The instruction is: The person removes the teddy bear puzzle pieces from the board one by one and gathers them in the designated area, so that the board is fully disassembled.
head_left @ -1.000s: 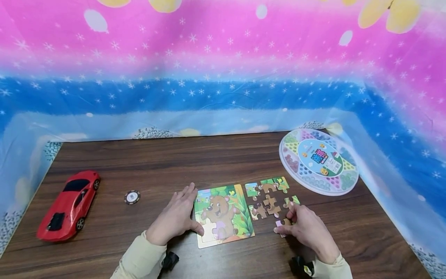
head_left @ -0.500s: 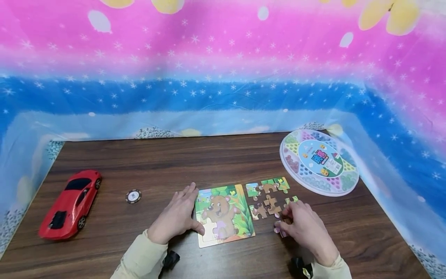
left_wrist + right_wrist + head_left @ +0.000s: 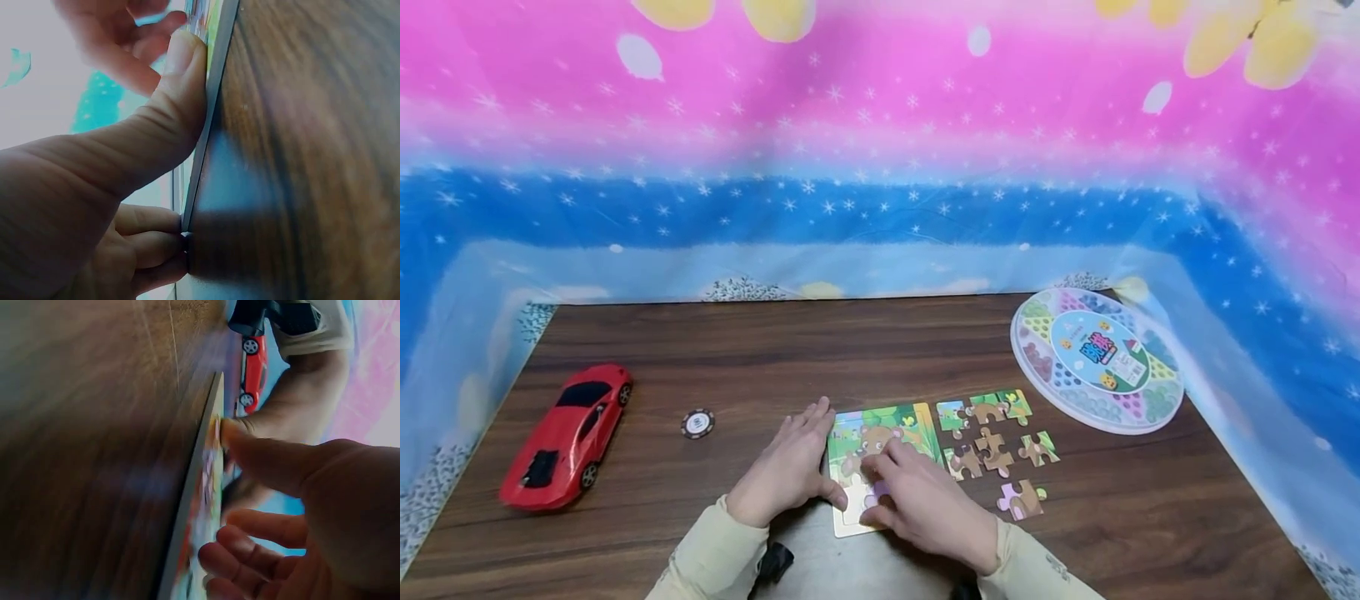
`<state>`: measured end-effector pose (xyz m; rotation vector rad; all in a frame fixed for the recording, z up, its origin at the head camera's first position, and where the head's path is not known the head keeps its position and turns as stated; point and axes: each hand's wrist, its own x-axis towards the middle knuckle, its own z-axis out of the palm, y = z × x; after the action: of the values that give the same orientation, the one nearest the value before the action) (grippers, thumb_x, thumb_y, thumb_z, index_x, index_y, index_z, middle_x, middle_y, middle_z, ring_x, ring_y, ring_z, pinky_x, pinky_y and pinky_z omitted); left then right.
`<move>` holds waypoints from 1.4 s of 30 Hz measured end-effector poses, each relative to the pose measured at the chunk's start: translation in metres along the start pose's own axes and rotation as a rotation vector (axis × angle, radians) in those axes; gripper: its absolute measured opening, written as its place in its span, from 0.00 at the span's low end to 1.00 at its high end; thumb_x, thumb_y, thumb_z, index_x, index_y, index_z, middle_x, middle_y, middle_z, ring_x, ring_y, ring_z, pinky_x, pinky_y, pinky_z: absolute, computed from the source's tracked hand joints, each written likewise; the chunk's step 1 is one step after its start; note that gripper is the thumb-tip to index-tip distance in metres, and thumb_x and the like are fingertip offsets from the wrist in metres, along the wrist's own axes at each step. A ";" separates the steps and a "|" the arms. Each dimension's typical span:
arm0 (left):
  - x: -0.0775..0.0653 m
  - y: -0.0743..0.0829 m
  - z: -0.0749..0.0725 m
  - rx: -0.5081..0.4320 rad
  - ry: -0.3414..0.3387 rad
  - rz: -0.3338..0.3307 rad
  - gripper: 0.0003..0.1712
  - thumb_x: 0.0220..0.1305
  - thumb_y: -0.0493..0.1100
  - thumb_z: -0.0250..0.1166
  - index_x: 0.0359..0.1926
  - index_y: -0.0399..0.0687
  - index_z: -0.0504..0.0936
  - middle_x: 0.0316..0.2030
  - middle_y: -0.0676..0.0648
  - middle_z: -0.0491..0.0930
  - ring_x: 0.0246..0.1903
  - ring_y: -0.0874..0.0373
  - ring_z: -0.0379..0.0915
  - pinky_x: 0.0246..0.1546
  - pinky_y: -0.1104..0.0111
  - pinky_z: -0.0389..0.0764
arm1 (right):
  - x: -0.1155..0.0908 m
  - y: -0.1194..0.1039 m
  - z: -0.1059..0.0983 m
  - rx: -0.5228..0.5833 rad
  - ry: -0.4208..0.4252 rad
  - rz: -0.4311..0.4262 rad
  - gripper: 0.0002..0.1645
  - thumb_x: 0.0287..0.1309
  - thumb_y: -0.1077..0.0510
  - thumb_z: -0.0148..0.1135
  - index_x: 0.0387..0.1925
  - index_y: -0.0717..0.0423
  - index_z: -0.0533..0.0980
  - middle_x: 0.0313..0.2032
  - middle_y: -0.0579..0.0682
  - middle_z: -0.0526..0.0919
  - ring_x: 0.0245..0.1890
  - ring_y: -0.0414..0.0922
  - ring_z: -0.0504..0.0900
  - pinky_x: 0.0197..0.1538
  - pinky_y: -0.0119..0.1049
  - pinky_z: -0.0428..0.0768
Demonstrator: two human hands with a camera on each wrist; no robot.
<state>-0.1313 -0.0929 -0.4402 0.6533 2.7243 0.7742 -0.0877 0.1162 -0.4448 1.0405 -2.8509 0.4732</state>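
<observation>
A bear jigsaw puzzle board (image 3: 925, 423) lies flat on the table, with a pale gap (image 3: 849, 503) at its lower left. My left hand (image 3: 786, 471) rests along its left edge; the thumb (image 3: 181, 56) touches the board, and the other fingers lie stretched toward the far corner. Over the board is my right hand (image 3: 921, 504). Its thumb touches the board's near part in the right wrist view, while the bent fingers (image 3: 250, 553) stay apart from the thumb. No piece shows between them. Right of the board lie several loose puzzle pieces, including a pink-and-brown one (image 3: 1022, 500) and a green-and-brown one (image 3: 1037, 448).
At the back right lies a round Chinese checkers set (image 3: 1097, 360). On the left stand a red toy car (image 3: 568, 442) and a poker chip (image 3: 698, 423). Printed cloth (image 3: 880, 208) walls the table's back and sides.
My right hand has moved left, from the pink-and-brown puzzle piece to over the board. That piece stays on the table, now uncovered. The left hand keeps its place on the board.
</observation>
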 end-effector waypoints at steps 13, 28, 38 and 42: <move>0.003 0.002 0.004 0.007 0.012 0.016 0.67 0.29 0.54 0.83 0.68 0.25 0.61 0.71 0.30 0.54 0.70 0.37 0.49 0.68 0.43 0.52 | 0.009 -0.001 0.000 0.096 -0.100 0.099 0.21 0.46 0.46 0.76 0.35 0.54 0.78 0.31 0.42 0.70 0.27 0.33 0.66 0.34 0.24 0.71; 0.003 -0.002 0.001 -0.047 -0.027 0.003 0.67 0.28 0.51 0.84 0.68 0.27 0.62 0.72 0.32 0.53 0.72 0.40 0.47 0.69 0.45 0.51 | -0.003 0.006 -0.007 0.564 -0.090 0.216 0.11 0.56 0.63 0.68 0.34 0.51 0.72 0.25 0.37 0.79 0.25 0.32 0.78 0.28 0.26 0.78; 0.003 -0.003 -0.002 -0.051 -0.034 -0.016 0.66 0.29 0.49 0.84 0.69 0.28 0.61 0.72 0.33 0.52 0.72 0.41 0.46 0.69 0.45 0.51 | -0.060 0.067 -0.061 0.583 0.042 0.457 0.07 0.59 0.61 0.66 0.33 0.51 0.74 0.25 0.47 0.81 0.20 0.45 0.80 0.19 0.35 0.78; 0.004 -0.006 -0.002 -0.061 -0.057 -0.011 0.65 0.34 0.53 0.82 0.70 0.28 0.60 0.73 0.33 0.50 0.72 0.40 0.44 0.69 0.44 0.50 | -0.078 0.081 -0.059 0.599 -0.046 0.477 0.07 0.59 0.63 0.65 0.34 0.56 0.73 0.23 0.49 0.81 0.18 0.48 0.80 0.19 0.36 0.79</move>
<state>-0.1372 -0.0966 -0.4423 0.6369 2.6393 0.8203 -0.0815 0.2409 -0.4233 0.3822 -3.0555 1.4144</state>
